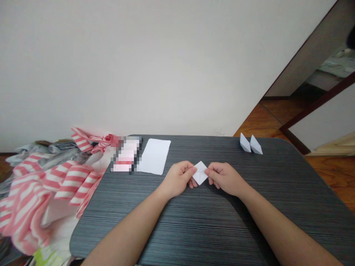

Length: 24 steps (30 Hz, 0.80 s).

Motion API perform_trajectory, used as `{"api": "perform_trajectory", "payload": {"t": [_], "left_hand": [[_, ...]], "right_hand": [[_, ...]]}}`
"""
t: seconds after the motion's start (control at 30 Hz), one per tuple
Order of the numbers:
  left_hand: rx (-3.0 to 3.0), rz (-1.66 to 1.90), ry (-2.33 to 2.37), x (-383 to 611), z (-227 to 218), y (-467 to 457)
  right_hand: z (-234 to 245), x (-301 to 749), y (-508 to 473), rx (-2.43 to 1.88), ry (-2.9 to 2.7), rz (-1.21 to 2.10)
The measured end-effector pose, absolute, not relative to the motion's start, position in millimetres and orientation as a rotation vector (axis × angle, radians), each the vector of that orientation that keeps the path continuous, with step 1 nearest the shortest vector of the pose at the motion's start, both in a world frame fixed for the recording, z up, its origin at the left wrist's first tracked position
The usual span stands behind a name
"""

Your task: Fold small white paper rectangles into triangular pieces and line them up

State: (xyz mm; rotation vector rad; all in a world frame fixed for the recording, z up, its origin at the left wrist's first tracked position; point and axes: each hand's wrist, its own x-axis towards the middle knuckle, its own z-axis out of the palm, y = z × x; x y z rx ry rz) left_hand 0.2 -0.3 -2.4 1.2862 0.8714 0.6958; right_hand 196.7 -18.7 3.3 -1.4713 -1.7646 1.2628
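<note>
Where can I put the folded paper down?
Beside the right hand, below the two paper boats, the dark table is bare; so is the patch between the forearms. The left side is crowded by pink-striped cloth and a white sheet.

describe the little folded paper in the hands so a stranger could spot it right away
On the dark grey striped table, look where the left hand and right hand nearly meet. Between them is a small folded white paper square turned like a diamond. Unlike the flat white sheet and the two paper boats farther back, it is the one being held.
</note>
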Motion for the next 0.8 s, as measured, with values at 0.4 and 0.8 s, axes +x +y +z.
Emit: {"api": "perform_trajectory", "payload": {"t": [0.4, 0.8], "left_hand": [[1.331, 0.626, 0.865, -2.4, 1.0, -0.2], [1.462, 0.58, 0.875, -0.1, 3.7, -4.5]], "right_hand": [[4.2, 197.3, -19.7, -1.406, -1.769, 1.297], [7.3, 190.8, -22.0, -1.297, -1.831, 1.354]]}}
